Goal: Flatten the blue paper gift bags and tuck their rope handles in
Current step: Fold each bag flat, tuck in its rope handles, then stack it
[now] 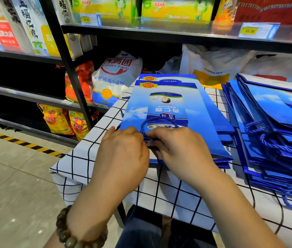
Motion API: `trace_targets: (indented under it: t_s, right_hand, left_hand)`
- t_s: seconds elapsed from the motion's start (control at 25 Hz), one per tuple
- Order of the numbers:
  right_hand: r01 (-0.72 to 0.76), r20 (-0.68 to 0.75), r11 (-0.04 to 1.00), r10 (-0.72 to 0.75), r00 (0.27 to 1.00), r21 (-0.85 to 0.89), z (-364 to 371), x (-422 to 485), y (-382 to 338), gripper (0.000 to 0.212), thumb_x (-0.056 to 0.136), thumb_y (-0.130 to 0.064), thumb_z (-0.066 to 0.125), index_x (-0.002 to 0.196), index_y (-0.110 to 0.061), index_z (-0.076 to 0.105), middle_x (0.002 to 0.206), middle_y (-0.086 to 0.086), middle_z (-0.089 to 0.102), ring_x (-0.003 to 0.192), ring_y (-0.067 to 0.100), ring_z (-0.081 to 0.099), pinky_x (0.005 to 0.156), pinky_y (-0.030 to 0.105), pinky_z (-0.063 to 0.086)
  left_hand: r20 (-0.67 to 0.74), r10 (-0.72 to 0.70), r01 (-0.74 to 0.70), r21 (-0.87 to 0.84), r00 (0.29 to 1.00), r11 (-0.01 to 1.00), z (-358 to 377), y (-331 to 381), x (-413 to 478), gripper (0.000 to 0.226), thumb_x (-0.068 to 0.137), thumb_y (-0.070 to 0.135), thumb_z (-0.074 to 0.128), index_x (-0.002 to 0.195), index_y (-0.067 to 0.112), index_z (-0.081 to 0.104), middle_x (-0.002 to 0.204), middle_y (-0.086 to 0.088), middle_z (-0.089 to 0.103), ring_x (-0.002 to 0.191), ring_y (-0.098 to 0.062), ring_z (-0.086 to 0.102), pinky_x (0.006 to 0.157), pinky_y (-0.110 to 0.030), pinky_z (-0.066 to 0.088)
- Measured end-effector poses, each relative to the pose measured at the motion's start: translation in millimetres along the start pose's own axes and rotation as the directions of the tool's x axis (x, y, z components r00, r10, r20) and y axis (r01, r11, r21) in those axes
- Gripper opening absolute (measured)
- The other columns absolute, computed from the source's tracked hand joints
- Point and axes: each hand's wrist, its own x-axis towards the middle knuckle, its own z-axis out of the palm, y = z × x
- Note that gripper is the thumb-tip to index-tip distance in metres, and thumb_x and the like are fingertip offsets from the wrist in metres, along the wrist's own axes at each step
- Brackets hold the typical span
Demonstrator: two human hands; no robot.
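Note:
A flat blue paper gift bag (168,106) lies on top of a small stack of like bags on the checked tablecloth (80,165). Its blue rope handle (159,120) loops over the bag's printed face near the mouth. My left hand (123,149) and my right hand (175,145) meet at the bag's near edge, fingers curled down onto the mouth where the rope ends go in. My fingertips are hidden under my knuckles, so the exact grip is unclear.
A larger, looser pile of blue bags (275,133) with ropes hanging out lies at the right. Black shelves (73,72) with flour and rice sacks stand behind and left. The table's left edge drops to a tiled floor (12,176).

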Motion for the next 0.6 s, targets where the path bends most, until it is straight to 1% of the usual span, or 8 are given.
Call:
trace_targets:
  t_s: [0.12, 0.16, 0.24, 0.32, 0.36, 0.44, 0.52, 0.6]
  right_hand:
    - [0.0, -0.036, 1.0, -0.001, 0.999, -0.024, 5.0, -3.1, 0.1, 0.028, 0.092, -0.025, 0.046, 0.117, -0.036, 0.052, 0.104, -0.004, 0.067, 0.1, 0.025, 0.057, 0.071, 0.031, 0.043]
    - [0.003, -0.042, 0.999, -0.005, 0.999, -0.032, 7.4, -4.3, -0.1, 0.028, 0.091, -0.024, 0.046, 0.117, -0.035, 0.052, 0.104, -0.003, 0.067, 0.099, 0.025, 0.058, 0.07, 0.03, 0.042]
    - [0.01, -0.052, 0.999, -0.012, 0.999, -0.041, 13.1, -6.8, -0.4, 0.028, 0.091, -0.022, 0.046, 0.116, -0.032, 0.053, 0.104, -0.003, 0.067, 0.097, 0.027, 0.058, 0.069, 0.03, 0.042]
    - [0.01, -0.08, 1.0, -0.012, 0.997, -0.019, 16.4, -7.0, 1.9, 0.025, 0.091, -0.025, 0.048, 0.114, -0.032, 0.055, 0.101, -0.002, 0.068, 0.095, 0.028, 0.06, 0.067, 0.03, 0.04]
    - [0.023, -0.101, 1.0, -0.022, 0.995, 0.0, 17.2, -7.3, 3.5, 0.024, 0.09, -0.026, 0.049, 0.112, -0.032, 0.057, 0.098, -0.002, 0.07, 0.093, 0.029, 0.061, 0.066, 0.03, 0.04]
    - [0.055, -0.184, 0.997, -0.042, 0.982, 0.061, 20.0, -10.1, 5.9, 0.018, 0.088, -0.025, 0.054, 0.103, -0.03, 0.064, 0.087, 0.0, 0.072, 0.085, 0.03, 0.063, 0.063, 0.031, 0.042]
    - [0.008, -0.219, 0.987, 0.028, 0.975, 0.162, 21.0, -13.2, 8.5, 0.013, 0.086, -0.026, 0.058, 0.095, -0.027, 0.067, 0.083, -0.002, 0.073, 0.083, 0.026, 0.064, 0.066, 0.032, 0.046]
    - [-0.014, -0.239, 0.97, 0.074, 0.968, 0.244, 25.3, -16.9, 10.7, 0.007, 0.081, -0.026, 0.062, 0.087, -0.025, 0.067, 0.078, -0.003, 0.072, 0.078, 0.024, 0.065, 0.067, 0.037, 0.051]
  left_hand:
    - [0.064, -0.009, 0.015, -0.085, 0.998, 0.996, -6.6, 3.0, 2.3, 0.022, 0.073, 0.016, 0.04, 0.053, 0.02, 0.032, 0.055, 0.003, 0.037, 0.057, -0.025, 0.034, 0.059, -0.03, 0.016]
    - [0.107, -0.026, 0.037, -0.109, 0.994, 0.993, -7.1, 2.9, 1.8, 0.022, 0.073, 0.018, 0.036, 0.052, 0.019, 0.03, 0.055, 0.004, 0.036, 0.06, -0.024, 0.035, 0.057, -0.03, 0.011]
    - [0.162, -0.091, 0.127, -0.229, 0.983, 0.965, -2.8, -3.0, 0.0, 0.022, 0.07, 0.023, 0.033, 0.051, 0.013, 0.038, 0.061, -0.003, 0.049, 0.072, -0.026, 0.045, 0.061, -0.03, 0.026]
    - [0.194, -0.088, 0.151, -0.338, 0.977, 0.929, 3.1, -6.6, -3.5, 0.026, 0.07, 0.025, 0.034, 0.054, 0.008, 0.046, 0.066, -0.007, 0.057, 0.083, -0.027, 0.053, 0.074, -0.039, 0.041]
    - [0.182, -0.051, 0.108, -0.317, 0.982, 0.942, 4.2, -6.0, -6.3, 0.027, 0.073, 0.028, 0.035, 0.052, 0.012, 0.043, 0.063, -0.004, 0.054, 0.084, -0.027, 0.055, 0.081, -0.039, 0.043]
    - [0.158, -0.032, 0.078, -0.292, 0.987, 0.953, 4.7, -7.0, -12.4, 0.032, 0.078, 0.033, 0.044, 0.049, 0.021, 0.04, 0.063, 0.006, 0.053, 0.098, -0.016, 0.06, 0.094, -0.028, 0.037]
    - [0.138, -0.127, 0.172, -0.394, 0.982, 0.903, -1.1, -10.0, -12.5, 0.039, 0.074, 0.043, 0.056, 0.042, 0.021, 0.049, 0.071, 0.016, 0.061, 0.098, 0.007, 0.055, 0.09, -0.015, 0.035]
    - [0.103, -0.235, 0.255, -0.479, 0.967, 0.84, -7.1, -15.3, -7.8, 0.041, 0.072, 0.05, 0.055, 0.043, 0.021, 0.055, 0.073, 0.019, 0.065, 0.083, 0.012, 0.056, 0.073, -0.009, 0.04]
